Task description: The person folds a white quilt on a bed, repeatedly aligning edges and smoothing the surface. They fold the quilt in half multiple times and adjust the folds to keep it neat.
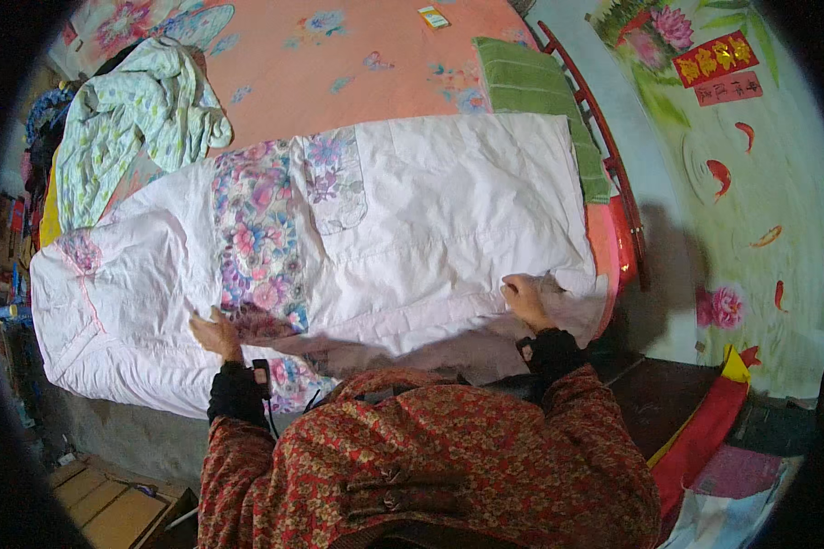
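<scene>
A pale pink-white quilt (449, 197) with a band of purple, blue and pink flowers lies across the bed in front of me, its near part folded over. Low on its left half, beside the flowered band, my left hand (215, 335) pinches the cloth between thumb and fingers. My right hand (525, 304) is closed on the quilt near its right end, knuckles up. What exactly lies inside each grip is partly hidden by the fingers. Both wrists wear dark cuffs with small devices strapped on.
Beyond the quilt spreads an orange flowered bed sheet (293, 78). A crumpled green-patterned white blanket (142, 119) lies at the far left, a green pillow (531, 82) at the far right. A red rail (595, 119) borders the bed beside the painted wall (750, 192).
</scene>
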The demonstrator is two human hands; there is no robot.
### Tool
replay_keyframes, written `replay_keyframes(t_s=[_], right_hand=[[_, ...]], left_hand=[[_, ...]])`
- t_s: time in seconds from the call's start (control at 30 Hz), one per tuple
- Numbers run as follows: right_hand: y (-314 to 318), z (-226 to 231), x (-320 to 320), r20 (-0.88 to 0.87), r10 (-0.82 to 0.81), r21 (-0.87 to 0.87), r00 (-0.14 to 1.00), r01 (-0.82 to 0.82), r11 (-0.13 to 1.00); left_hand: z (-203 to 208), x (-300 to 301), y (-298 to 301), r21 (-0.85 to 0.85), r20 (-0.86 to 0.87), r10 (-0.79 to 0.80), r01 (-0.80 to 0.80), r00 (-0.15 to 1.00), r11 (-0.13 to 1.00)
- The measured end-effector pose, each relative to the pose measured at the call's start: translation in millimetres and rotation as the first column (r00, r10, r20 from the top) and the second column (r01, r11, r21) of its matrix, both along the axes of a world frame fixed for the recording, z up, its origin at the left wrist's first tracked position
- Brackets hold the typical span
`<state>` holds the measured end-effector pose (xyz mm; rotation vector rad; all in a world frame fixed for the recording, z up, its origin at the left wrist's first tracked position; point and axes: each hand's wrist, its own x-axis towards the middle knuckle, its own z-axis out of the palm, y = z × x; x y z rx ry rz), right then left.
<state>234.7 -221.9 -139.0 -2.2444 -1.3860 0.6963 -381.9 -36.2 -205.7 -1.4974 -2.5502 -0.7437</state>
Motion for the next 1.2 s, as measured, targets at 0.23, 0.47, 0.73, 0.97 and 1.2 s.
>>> replay_keyframes(t_s=[0.23, 0.47, 0.73, 0.97, 1.2], right_hand=[[113, 42, 38, 0.071, 0.083, 0.098, 0.994, -0.09, 0.991], [252, 58, 49, 0.354, 0.342, -0.01, 0.871, -0.362, 0.932], [439, 13, -17, 0.513, 0.574, -0.068, 0.639, -0.636, 0.769], [501, -26, -51, 0.306, 0.793, -0.275, 0.527, -0.748, 0.604], [484, -40, -60, 0.504, 0.738, -0.303, 0.449, -0.708, 0.638]], left_hand=[[-6, 126, 36, -0.343, 0.175, -0.169, 0.221, 0.97, 0.913], [-14, 161, 38, -0.425, 0.053, -0.113, 0.125, 0.992, 0.896], [-22, 158, 41, -0.398, 0.021, -0.16, 0.155, 0.987, 0.904], [-12, 155, 44, -0.433, 0.076, -0.14, 0.16, 0.987, 0.887], [-8, 155, 36, -0.358, 0.1, -0.175, 0.199, 0.98, 0.912]])
